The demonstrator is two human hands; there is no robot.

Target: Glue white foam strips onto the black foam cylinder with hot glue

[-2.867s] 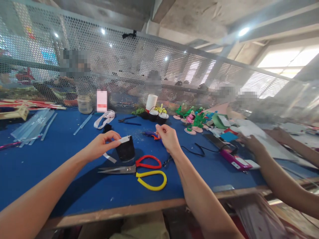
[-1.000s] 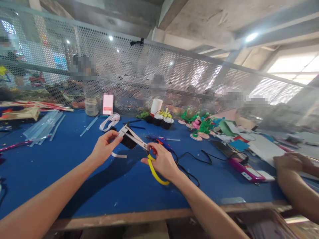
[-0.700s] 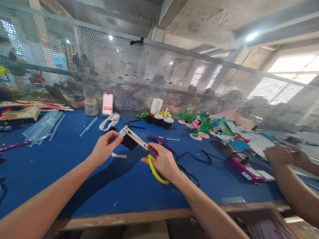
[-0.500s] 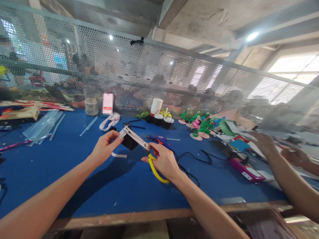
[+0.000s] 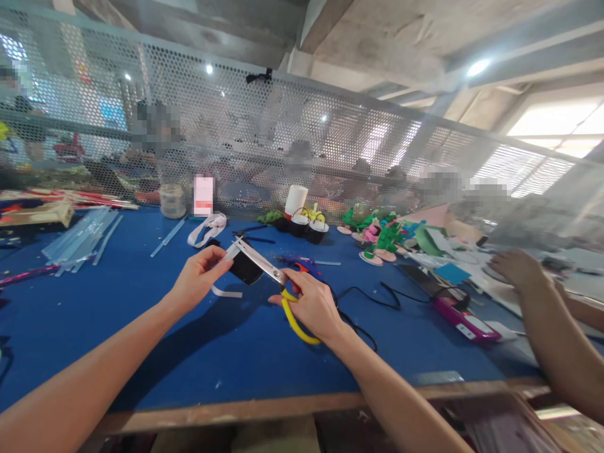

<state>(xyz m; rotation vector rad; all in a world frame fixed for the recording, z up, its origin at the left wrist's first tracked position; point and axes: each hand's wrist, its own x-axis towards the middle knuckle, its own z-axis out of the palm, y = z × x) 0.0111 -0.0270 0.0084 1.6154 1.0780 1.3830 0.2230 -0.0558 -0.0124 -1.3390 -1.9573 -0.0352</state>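
Note:
My left hand (image 5: 202, 274) pinches a white strip (image 5: 233, 251) between thumb and fingers. A black piece (image 5: 245, 270) shows just beyond my fingertips, under the blades; whether it is held too, I cannot tell. My right hand (image 5: 314, 302) is closed around the yellow handles of a pair of scissors (image 5: 296, 321). The scissors' blades point up and left, with their tips at the white strip by my left fingers. Below my left hand, a short white ribbon end (image 5: 229, 293) curls over the blue table.
Behind my hands are a looped white ribbon (image 5: 207, 229), small buckets (image 5: 317, 231), a glue gun (image 5: 306, 267) and green figures (image 5: 389, 239). Clear sticks (image 5: 82, 236) lie left. A purple device (image 5: 465, 321) and a co-worker's hand (image 5: 514, 267) are right. Perforated mesh (image 5: 255, 138) stands behind.
The scissor blades have drawn closer together at the strip. My left hand stays nearly in place. The co-worker's near hand has shifted right.

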